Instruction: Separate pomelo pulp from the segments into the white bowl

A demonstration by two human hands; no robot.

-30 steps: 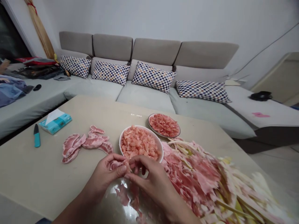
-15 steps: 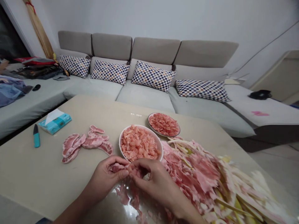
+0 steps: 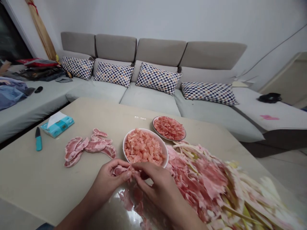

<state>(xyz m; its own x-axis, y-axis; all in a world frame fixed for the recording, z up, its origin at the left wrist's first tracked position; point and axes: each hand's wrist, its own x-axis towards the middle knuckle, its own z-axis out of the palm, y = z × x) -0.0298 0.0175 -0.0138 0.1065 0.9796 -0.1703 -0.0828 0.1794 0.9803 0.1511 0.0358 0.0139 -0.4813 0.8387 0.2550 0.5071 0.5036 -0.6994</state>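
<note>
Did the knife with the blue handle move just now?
No. The knife lies in the same spot on the table, beside the tissue pack, as before.

Close head view, forward and down across table point(image 3: 48, 179) to sofa point(image 3: 148, 99), edges seemingly soft.

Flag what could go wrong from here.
The left hand holds a pink fruit segment, the right hand at its end, close to the round white bowl; bits might drop in. Its heaped pink pulp could spill if knocked. The loose pink-and-yellow peel pile beside it might get mixed in.
</note>
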